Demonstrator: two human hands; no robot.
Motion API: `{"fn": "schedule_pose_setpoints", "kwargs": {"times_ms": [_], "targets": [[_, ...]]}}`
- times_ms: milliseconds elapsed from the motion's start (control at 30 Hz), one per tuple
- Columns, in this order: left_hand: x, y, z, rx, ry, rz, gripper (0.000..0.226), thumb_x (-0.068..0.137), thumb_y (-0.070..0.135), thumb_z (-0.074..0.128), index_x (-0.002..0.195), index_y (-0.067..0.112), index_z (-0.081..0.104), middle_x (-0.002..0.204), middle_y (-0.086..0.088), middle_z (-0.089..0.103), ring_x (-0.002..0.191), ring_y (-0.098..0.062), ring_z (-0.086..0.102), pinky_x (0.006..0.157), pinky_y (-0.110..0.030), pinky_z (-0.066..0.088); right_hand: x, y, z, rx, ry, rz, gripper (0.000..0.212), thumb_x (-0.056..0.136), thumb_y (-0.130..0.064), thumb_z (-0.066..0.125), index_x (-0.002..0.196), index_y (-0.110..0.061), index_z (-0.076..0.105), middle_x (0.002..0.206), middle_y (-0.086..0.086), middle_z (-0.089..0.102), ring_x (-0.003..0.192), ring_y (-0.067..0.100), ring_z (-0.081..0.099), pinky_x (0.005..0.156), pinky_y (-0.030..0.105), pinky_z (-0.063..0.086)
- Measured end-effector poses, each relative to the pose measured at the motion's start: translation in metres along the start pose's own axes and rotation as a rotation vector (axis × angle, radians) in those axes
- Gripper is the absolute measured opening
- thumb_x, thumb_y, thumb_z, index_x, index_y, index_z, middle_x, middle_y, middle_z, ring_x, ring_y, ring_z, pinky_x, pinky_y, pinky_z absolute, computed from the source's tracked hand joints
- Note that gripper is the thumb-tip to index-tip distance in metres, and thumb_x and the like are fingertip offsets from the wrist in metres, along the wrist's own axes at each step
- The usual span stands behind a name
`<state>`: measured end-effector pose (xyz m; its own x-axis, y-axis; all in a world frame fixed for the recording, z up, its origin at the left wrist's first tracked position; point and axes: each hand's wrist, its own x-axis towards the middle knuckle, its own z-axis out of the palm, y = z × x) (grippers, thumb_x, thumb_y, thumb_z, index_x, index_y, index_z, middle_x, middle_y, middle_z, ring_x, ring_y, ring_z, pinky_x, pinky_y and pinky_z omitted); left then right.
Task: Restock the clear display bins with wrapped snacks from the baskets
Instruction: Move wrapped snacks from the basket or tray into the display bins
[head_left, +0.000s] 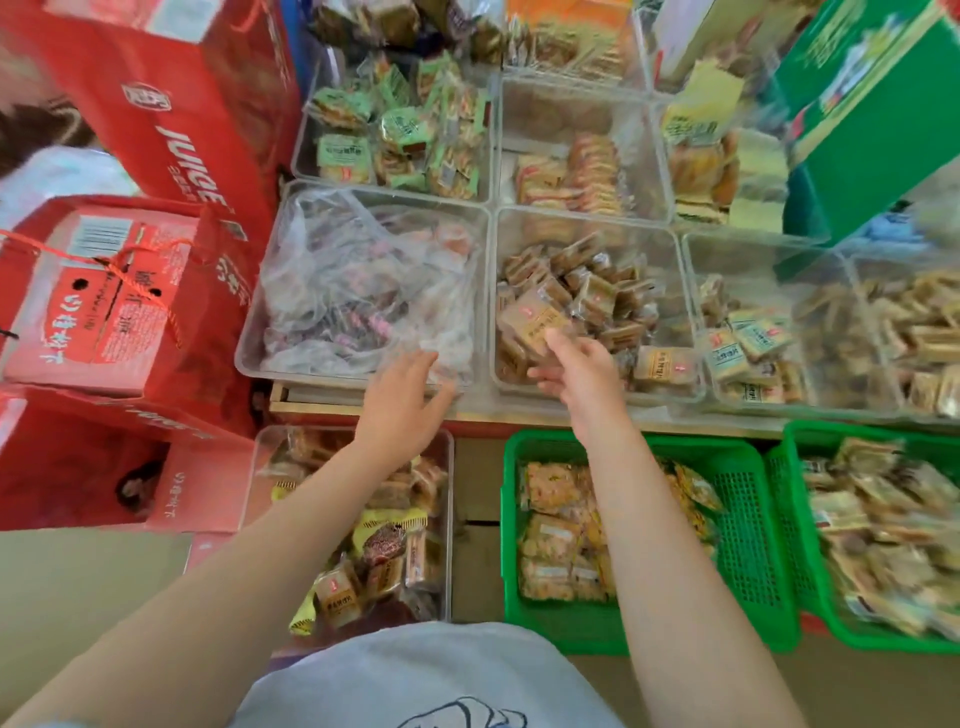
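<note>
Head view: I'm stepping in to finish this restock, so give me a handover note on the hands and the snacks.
Left hand: open, at the front rim of the clear bin with the plastic bag, holding nothing.
Right hand: over the middle clear bin, fingertips on a tan wrapped snack; grip unclear.
Done: middle bin partly filled.
Left: both green baskets hold packets; the bin behind looks sparse.

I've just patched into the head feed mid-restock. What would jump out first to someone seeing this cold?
Probably the two bare arms reaching up the middle: the right hand holds a tan wrapped snack over the centre clear bin, and the left hand spreads open at the edge of the bag-lined bin. Next, the red gift boxes stacked at left and the green baskets of snacks at lower right.
</note>
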<state>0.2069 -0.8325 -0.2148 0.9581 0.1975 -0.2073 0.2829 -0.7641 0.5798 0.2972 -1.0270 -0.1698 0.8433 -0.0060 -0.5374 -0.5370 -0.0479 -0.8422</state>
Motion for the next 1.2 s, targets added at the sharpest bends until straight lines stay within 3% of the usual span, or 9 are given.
{"fn": "schedule_pose_setpoints", "kwargs": {"times_ms": [167, 300, 400, 533, 633, 767, 967, 1100, 1200], "targets": [[-0.013, -0.023, 0.021, 0.453, -0.090, 0.131, 0.080, 0.098, 0.056, 0.040, 0.160, 0.020, 0.005, 0.166, -0.003, 0.016, 0.154, -0.021, 0.006, 0.123, -0.042, -0.011, 0.039, -0.018, 0.005, -0.129, 0.065, 0.100, 0.025, 0.099, -0.030, 0.059, 0.109, -0.008, 0.064, 0.098, 0.011, 0.073, 0.065, 0.017, 0.067, 0.051, 0.024, 0.053], [-0.010, -0.022, 0.013, 0.401, -0.110, 0.133, 0.079, 0.097, 0.048, 0.047, 0.159, 0.022, 0.006, 0.165, -0.002, 0.018, 0.153, -0.020, 0.007, 0.121, -0.039, -0.012, 0.032, 0.000, 0.012, -0.197, 0.231, 0.065, 0.032, 0.095, -0.025, 0.061, 0.117, -0.001, 0.059, 0.086, 0.009, 0.061, 0.056, 0.016, 0.052, 0.041, 0.024, 0.041], [-0.022, -0.017, 0.008, 0.073, 0.058, 0.049, 0.064, 0.097, 0.031, 0.055, 0.154, 0.022, 0.030, 0.162, -0.003, 0.025, 0.152, -0.022, 0.013, 0.122, -0.036, -0.002, 0.000, 0.021, 0.021, -0.230, 0.363, -0.072, 0.029, 0.094, -0.016, 0.056, 0.122, -0.015, 0.048, 0.097, 0.002, 0.058, 0.073, 0.016, 0.056, 0.061, 0.031, 0.047], [-0.051, -0.051, 0.006, -0.154, 0.363, -0.220, 0.033, 0.094, 0.016, 0.056, 0.127, 0.012, 0.060, 0.137, -0.005, 0.048, 0.131, -0.021, 0.039, 0.113, -0.033, 0.031, -0.043, 0.069, 0.048, -0.396, 0.053, -0.123, 0.013, 0.096, -0.020, 0.052, 0.102, -0.022, 0.064, 0.083, -0.002, 0.061, 0.072, 0.016, 0.055, 0.064, 0.031, 0.043], [-0.078, -0.103, 0.016, -0.112, 0.245, -0.411, 0.027, 0.095, 0.018, 0.055, 0.120, 0.013, 0.064, 0.131, -0.005, 0.050, 0.124, -0.023, 0.046, 0.100, -0.038, 0.044, -0.056, 0.119, 0.073, -0.664, -0.278, 0.030, 0.018, 0.102, -0.025, 0.051, 0.105, -0.017, 0.066, 0.084, -0.002, 0.062, 0.066, 0.015, 0.055, 0.061, 0.028, 0.042], [-0.100, -0.162, 0.033, 0.072, -0.119, -0.511, 0.057, 0.091, 0.033, 0.060, 0.145, 0.020, 0.044, 0.141, -0.008, 0.046, 0.124, -0.027, 0.048, 0.103, -0.042, 0.045, -0.067, 0.175, 0.098, -1.020, -0.536, 0.110, 0.025, 0.106, -0.027, 0.045, 0.119, -0.015, 0.062, 0.110, -0.003, 0.059, 0.089, 0.014, 0.057, 0.074, 0.028, 0.043], [-0.091, -0.188, 0.044, 0.099, -0.181, -0.465, 0.060, 0.085, 0.032, 0.072, 0.139, 0.021, 0.049, 0.138, -0.006, 0.052, 0.123, -0.027, 0.049, 0.100, -0.046, 0.048, -0.082, 0.200, 0.109, -0.988, -0.548, 0.204, 0.021, 0.105, -0.033, 0.046, 0.114, -0.021, 0.060, 0.098, -0.005, 0.062, 0.067, 0.015, 0.057, 0.059, 0.030, 0.046], [-0.081, -0.184, 0.027, 0.051, -0.126, -0.467, 0.028, 0.078, 0.042, 0.080, 0.092, 0.028, 0.061, 0.111, 0.000, 0.060, 0.095, -0.016, 0.059, 0.082, -0.037, 0.056, -0.077, 0.197, 0.105, -0.911, -0.492, 0.191, 0.016, 0.104, -0.033, 0.048, 0.109, -0.023, 0.060, 0.096, 0.000, 0.067, 0.067, 0.014, 0.058, 0.058, 0.029, 0.046], [-0.081, -0.159, 0.002, -0.232, -0.065, -0.504, 0.034, 0.078, 0.046, 0.080, 0.099, 0.026, 0.061, 0.098, 0.009, 0.061, 0.081, -0.007, 0.061, 0.067, -0.024, 0.053, -0.076, 0.176, 0.108, -0.811, -0.428, 0.171, 0.023, 0.107, -0.032, 0.044, 0.110, -0.018, 0.062, 0.090, 0.002, 0.067, 0.067, 0.013, 0.060, 0.064, 0.032, 0.051]]}}
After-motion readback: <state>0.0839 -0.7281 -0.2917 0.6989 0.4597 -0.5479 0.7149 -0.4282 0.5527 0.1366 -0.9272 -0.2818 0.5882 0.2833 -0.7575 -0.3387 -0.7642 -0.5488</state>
